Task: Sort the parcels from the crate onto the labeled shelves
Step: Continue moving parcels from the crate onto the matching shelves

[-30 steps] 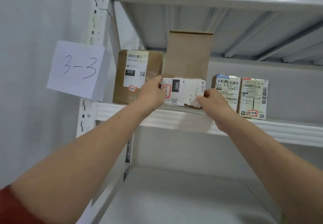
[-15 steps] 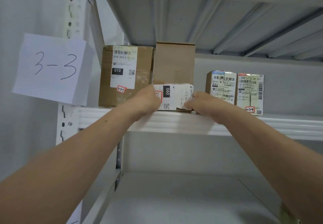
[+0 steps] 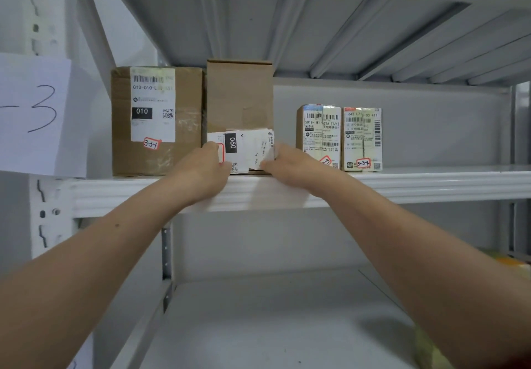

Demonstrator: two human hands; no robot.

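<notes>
A tall brown cardboard parcel (image 3: pixel 240 95) with a white "060" label low on its front stands upright on the white shelf (image 3: pixel 431 184). My left hand (image 3: pixel 205 167) grips its lower left corner. My right hand (image 3: pixel 288 163) grips its lower right corner, over the label's edge. The parcel's left side touches a larger brown box (image 3: pixel 189 127) marked "010" and "3-3-1".
Two small labelled boxes (image 3: pixel 319 135) (image 3: pixel 362 138) stand to the right, one marked "3-3-4". A paper sign (image 3: pixel 34 112) reading "3-3" hangs on the left upright. The shelf runs bare further right. A lower shelf (image 3: pixel 273 319) lies below.
Both hands have pushed the tall parcel back onto the shelf, against the large box. My view has moved closer and to the right.
</notes>
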